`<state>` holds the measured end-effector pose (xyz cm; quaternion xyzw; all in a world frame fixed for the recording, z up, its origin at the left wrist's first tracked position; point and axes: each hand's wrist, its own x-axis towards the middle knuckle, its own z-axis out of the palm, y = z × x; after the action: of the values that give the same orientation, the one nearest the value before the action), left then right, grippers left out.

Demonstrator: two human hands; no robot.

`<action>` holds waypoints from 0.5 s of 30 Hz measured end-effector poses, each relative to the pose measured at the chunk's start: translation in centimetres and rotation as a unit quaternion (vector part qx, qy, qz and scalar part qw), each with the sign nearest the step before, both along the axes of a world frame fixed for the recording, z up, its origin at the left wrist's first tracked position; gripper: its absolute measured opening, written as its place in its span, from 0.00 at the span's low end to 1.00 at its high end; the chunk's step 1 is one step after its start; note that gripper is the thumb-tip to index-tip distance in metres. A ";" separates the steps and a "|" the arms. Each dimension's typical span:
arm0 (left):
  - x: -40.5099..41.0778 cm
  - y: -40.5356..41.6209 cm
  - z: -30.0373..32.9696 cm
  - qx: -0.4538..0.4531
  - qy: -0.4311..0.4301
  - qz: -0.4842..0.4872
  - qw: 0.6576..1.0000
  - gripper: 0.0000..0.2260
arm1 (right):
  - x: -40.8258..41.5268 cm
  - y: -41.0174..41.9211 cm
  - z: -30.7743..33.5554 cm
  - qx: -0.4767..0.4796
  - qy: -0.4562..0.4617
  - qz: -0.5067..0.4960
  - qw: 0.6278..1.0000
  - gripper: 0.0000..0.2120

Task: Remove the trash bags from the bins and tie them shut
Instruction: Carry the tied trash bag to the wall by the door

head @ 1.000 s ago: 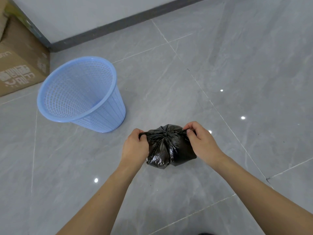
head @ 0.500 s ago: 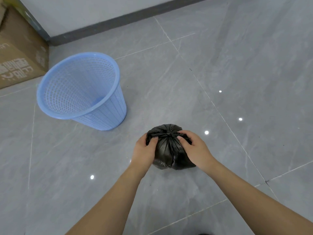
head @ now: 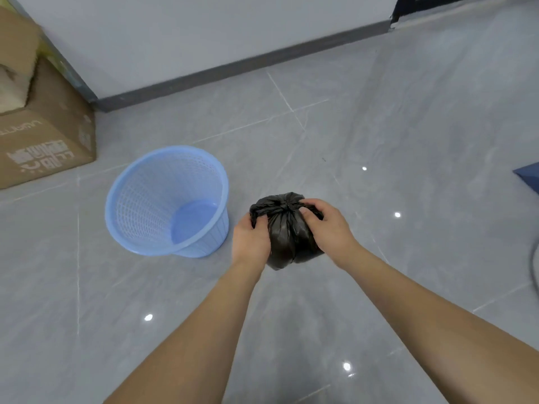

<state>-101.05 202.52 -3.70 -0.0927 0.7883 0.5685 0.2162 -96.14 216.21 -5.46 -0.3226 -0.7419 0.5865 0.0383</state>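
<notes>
A small black trash bag [head: 287,237] sits on the grey tiled floor, its top gathered into a knot. My left hand [head: 251,243] grips the bag's left side and its left ear. My right hand [head: 328,228] holds the right side, thumb pressed beside the knot. To the left stands a light blue mesh bin [head: 140,199], upright, with no bag in it.
A cardboard box [head: 43,135] stands at the far left against a white wall with a dark skirting [head: 233,71]. A dark blue object [head: 529,176] pokes in at the right edge. Open floor lies in front and to the right.
My hands moved in from pulling the bag's ears apart to holding the bag by its sides near the knot. The camera tilted up, so more wall and the bin's inside show.
</notes>
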 end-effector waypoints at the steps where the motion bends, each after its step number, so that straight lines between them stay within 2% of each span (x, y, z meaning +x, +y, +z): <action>1: -0.4 0.3 2.7 -0.001 -0.002 -0.005 1.000 0.08 | -0.4 0.3 2.9 0.001 0.002 -0.011 1.000 0.10; 6: -2.6 1.8 20.3 0.002 0.014 -0.015 1.000 0.11 | -1.6 1.5 20.9 0.001 0.003 -0.043 0.999 0.09; 11: -4.0 2.6 44.6 0.043 0.034 -0.013 0.998 0.09 | -2.6 1.8 45.4 -0.002 0.035 -0.050 0.998 0.10; 15: -4.6 2.8 65.1 0.043 0.092 -0.020 0.995 0.08 | -2.7 1.6 65.5 0.012 0.075 -0.055 0.996 0.10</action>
<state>-105.62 205.28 61.39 -0.0152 0.7816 0.6032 0.1580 -98.88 217.84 60.04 -0.3177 -0.7247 0.5974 0.1303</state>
